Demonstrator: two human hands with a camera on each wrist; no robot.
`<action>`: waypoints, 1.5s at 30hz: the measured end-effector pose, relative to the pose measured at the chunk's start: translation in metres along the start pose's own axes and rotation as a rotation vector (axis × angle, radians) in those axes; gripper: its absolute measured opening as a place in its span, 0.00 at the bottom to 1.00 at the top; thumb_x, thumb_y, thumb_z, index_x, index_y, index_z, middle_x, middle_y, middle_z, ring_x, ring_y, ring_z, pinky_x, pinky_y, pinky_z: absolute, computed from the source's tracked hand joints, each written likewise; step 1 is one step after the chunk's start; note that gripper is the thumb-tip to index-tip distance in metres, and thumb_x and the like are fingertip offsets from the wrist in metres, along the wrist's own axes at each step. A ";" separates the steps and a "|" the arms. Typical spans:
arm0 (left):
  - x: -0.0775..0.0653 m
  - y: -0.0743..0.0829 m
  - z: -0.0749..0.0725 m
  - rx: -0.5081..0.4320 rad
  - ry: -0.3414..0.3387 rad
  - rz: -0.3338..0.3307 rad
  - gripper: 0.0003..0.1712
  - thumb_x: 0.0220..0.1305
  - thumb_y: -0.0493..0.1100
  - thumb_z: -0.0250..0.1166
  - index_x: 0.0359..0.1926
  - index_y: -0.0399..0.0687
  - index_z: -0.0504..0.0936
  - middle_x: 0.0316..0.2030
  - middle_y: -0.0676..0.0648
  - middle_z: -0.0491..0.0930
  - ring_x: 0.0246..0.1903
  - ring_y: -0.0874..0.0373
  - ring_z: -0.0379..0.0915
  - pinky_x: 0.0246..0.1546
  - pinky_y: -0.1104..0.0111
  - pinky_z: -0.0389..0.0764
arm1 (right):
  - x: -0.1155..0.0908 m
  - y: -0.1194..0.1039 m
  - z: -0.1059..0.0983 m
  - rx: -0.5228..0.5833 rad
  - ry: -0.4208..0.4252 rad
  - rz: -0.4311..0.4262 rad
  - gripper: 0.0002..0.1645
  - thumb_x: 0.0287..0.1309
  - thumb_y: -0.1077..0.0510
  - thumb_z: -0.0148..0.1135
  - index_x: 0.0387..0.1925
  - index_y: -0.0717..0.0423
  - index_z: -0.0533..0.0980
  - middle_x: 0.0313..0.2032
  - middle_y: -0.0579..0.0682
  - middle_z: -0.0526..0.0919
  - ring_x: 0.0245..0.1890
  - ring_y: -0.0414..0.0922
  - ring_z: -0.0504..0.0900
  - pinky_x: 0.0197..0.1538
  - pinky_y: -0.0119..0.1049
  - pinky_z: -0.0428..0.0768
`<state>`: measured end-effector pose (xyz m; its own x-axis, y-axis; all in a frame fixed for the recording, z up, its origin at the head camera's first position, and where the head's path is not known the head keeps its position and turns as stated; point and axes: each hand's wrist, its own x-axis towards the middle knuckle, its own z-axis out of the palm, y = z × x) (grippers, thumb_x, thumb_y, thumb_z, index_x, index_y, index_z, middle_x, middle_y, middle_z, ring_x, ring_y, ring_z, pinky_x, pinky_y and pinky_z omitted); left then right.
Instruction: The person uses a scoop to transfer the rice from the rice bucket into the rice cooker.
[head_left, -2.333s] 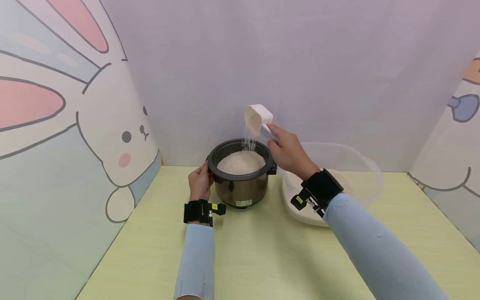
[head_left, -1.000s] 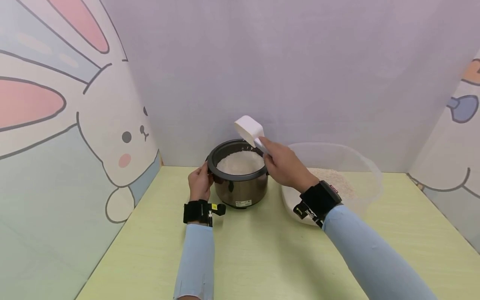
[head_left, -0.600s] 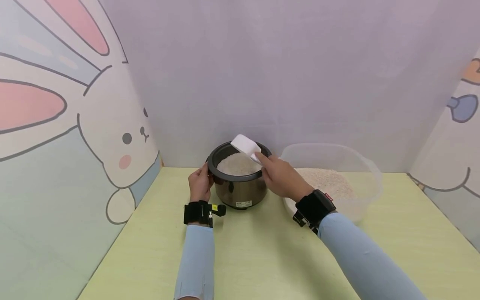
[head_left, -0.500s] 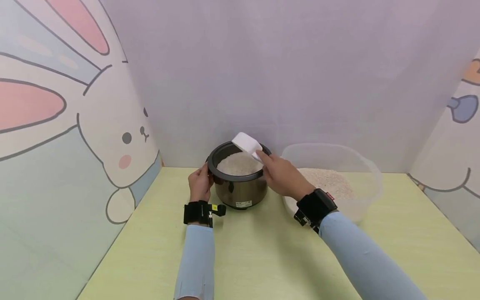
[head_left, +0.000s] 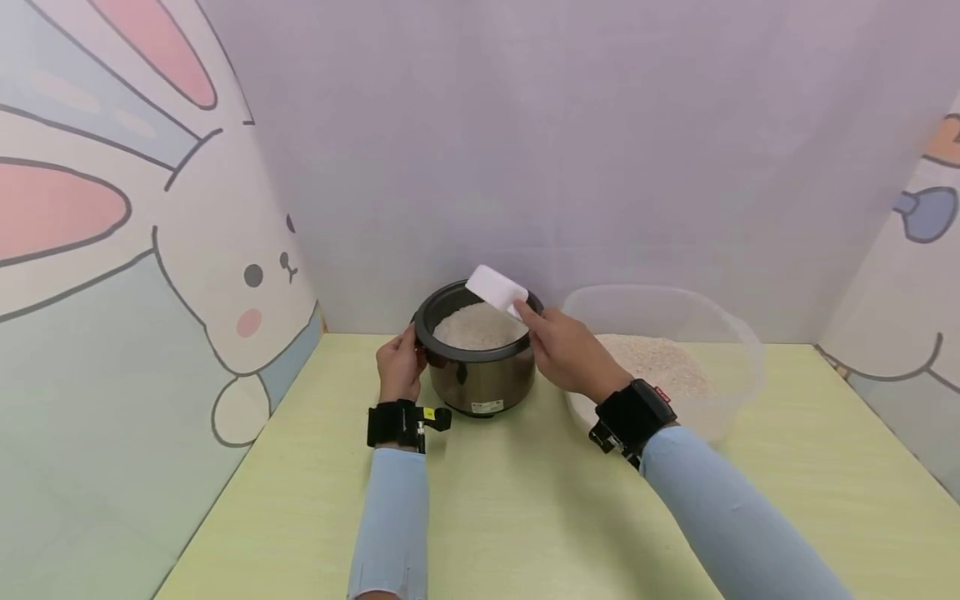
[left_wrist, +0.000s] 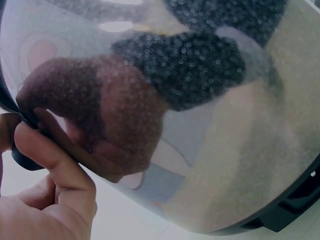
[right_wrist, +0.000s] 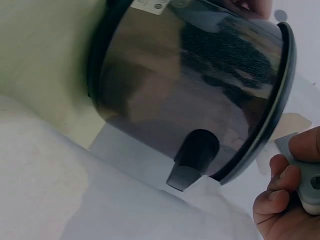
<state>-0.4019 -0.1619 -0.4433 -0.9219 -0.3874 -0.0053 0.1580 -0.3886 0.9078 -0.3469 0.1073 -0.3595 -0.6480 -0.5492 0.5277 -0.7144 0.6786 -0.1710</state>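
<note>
A dark, shiny rice cooker pot (head_left: 483, 382) stands at the back middle of the table, lidless, with white rice (head_left: 478, 328) inside. My left hand (head_left: 401, 365) grips its black side handle (left_wrist: 26, 156), thumb and finger closing on it in the left wrist view. Over the pot's right rim, my right hand (head_left: 567, 350) holds a white measuring scoop (head_left: 495, 287) by its handle. The scoop is tipped with its closed bottom facing up, so its inside is hidden. In the right wrist view, fingers (right_wrist: 280, 200) curl round the grey-looking scoop handle.
Right of the pot sits a clear plastic bin (head_left: 660, 290) with a heap of pale grain (head_left: 656, 362), partly behind my right forearm. A plain curtain-like wall (head_left: 555, 150) stands close behind; a printed rabbit panel (head_left: 217, 275) lines the left.
The right hand has lowered the scoop toward the pot and turned it over. The falling stream of rice is gone. The left hand and the pot have stayed put.
</note>
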 end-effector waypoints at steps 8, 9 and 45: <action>0.000 0.000 0.001 -0.001 -0.011 0.009 0.16 0.68 0.47 0.70 0.24 0.45 0.85 0.22 0.50 0.76 0.20 0.62 0.70 0.23 0.73 0.73 | 0.001 -0.001 -0.010 -0.007 0.014 -0.006 0.31 0.72 0.68 0.50 0.74 0.66 0.63 0.31 0.57 0.72 0.25 0.47 0.65 0.32 0.41 0.68; -0.001 0.001 0.001 -0.002 -0.009 0.013 0.17 0.68 0.47 0.70 0.24 0.44 0.85 0.22 0.50 0.76 0.19 0.62 0.70 0.22 0.74 0.73 | 0.002 -0.003 -0.013 0.009 0.036 -0.004 0.31 0.72 0.68 0.50 0.74 0.65 0.63 0.31 0.57 0.72 0.26 0.47 0.65 0.33 0.41 0.68; -0.004 0.004 0.001 0.006 -0.013 0.001 0.17 0.70 0.47 0.68 0.23 0.45 0.84 0.22 0.51 0.75 0.20 0.62 0.69 0.23 0.74 0.72 | -0.072 -0.062 0.030 1.471 0.163 0.841 0.25 0.67 0.68 0.39 0.64 0.64 0.53 0.34 0.54 0.76 0.34 0.45 0.76 0.42 0.37 0.79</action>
<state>-0.3979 -0.1609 -0.4397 -0.9262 -0.3769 0.0005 0.1565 -0.3832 0.9103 -0.2640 0.0907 -0.4123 -0.9815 -0.1856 -0.0466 0.1032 -0.3083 -0.9457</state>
